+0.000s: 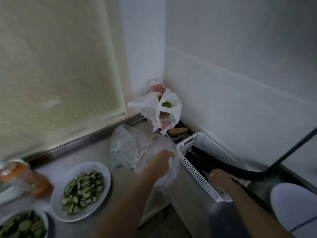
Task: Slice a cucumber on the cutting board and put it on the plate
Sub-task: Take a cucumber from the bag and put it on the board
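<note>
A white plate (103, 170) heaped with cucumber slices (82, 189) sits on the counter at lower left. A second dish (45, 219) of cucumber slices shows at the bottom left corner. My left hand (160, 163) grips a clear plastic bag (130, 148) lying in the middle of the counter. My right hand (221, 180) reaches down into a white perforated basket (193, 169) and closes on a dark long object (202, 155) inside it; its fingers are hidden. No cutting board is in view.
A white shopping bag (164, 107) stands in the wall corner, with a small tray (177, 133) beside it. An orange-capped jar (25, 177) lies blurred at the left. A white round object (295, 206) sits at lower right by a dark hose (257, 174).
</note>
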A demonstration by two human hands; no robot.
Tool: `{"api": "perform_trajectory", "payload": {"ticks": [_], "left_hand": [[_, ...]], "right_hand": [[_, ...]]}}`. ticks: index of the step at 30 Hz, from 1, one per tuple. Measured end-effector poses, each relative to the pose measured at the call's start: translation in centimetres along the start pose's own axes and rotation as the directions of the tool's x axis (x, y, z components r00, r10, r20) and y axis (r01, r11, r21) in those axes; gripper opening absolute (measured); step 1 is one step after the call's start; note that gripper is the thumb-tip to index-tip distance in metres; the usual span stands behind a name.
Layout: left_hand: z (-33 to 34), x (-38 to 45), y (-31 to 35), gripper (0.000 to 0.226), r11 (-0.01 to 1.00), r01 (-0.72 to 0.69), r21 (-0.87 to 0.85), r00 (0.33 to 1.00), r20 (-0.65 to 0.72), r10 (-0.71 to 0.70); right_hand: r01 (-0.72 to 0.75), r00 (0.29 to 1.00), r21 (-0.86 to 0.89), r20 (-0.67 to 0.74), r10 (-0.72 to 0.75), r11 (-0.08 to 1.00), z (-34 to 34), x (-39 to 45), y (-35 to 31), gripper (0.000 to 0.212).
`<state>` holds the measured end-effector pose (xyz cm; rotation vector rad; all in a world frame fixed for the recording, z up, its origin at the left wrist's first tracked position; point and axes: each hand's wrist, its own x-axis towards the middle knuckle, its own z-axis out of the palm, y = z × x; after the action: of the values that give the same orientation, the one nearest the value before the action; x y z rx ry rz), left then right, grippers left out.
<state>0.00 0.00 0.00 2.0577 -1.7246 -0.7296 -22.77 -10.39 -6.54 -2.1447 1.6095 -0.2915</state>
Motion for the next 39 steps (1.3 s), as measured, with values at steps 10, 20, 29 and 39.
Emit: {"api": "perform_trajectory", "payload": {"ticks": [10, 20, 29, 39], "left_hand": [[3.7, 4.7, 2.4, 0.052, 0.937, -0.219, 0.271, 0.971, 0.154, 0.182], [4.0, 6.6, 1.6, 0.051, 0.932, -0.246, 0.266, 0.962, 0.183, 0.202], [3.6, 6.8, 1.5, 0.055, 0.923, -0.298, 0.243, 0.945, 0.209, 0.25], [4.8, 7.5, 8.8, 0.044, 0.829, -0.516, 0.218, 0.856, 0.181, 0.485]], "right_hand": [[-0.475, 0.816, 0.044, 0.396, 0.421, 0.879, 3.0, 0.2, -0.8, 0.036], [-0.635, 0.739, 0.158, 0.41, 0.534, 0.756, 3.1, 0.2, -1.3, 0.055], [-0.538, 0.84, 0.262, 0.094, 0.534, 0.801, -0.9, -2.1, -5.9, 0.031], [-0.387, 0.887, 0.639, 0.061, 0.457, 0.665, -10.1, -7.2, -3.4, 0.025]]}}
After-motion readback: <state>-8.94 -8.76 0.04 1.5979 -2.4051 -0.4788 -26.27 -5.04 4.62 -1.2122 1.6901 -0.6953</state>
